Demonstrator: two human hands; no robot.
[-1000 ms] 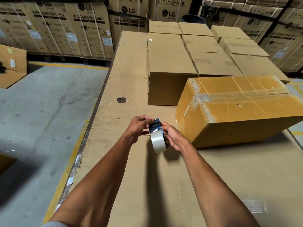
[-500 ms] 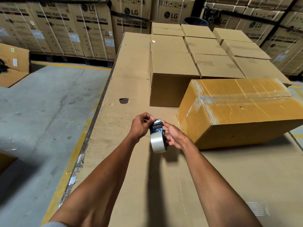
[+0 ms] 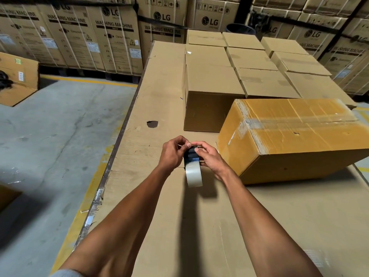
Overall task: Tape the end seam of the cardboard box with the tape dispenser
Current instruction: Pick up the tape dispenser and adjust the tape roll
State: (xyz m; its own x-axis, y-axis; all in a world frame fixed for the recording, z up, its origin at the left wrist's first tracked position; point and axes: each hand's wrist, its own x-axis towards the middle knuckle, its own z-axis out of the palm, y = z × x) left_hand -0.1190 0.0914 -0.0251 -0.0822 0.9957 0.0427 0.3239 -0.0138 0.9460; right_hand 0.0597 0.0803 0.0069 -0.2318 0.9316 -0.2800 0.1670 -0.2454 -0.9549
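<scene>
The tape dispenser (image 3: 192, 166), a dark blue frame over a clear tape roll, hangs in the air above the cardboard-covered table. My left hand (image 3: 173, 153) pinches its top from the left. My right hand (image 3: 209, 156) holds it from the right, fingers over the frame. The yellowish cardboard box (image 3: 295, 136) lies on its side just to the right, its taped top seam running lengthwise and its near left end face turned toward my hands. About a hand's width separates the dispenser from that box.
Several plain brown boxes (image 3: 211, 84) stand in rows behind the yellowish box. The table's cardboard cover (image 3: 159, 226) has a small hole (image 3: 152, 123); its left edge drops to a concrete floor (image 3: 50, 146). Stacked washing-machine cartons (image 3: 111, 37) line the back.
Both hands have lifted the dispenser slightly up and away from me. My fingers have closed in over the top of the frame. The box has stayed put.
</scene>
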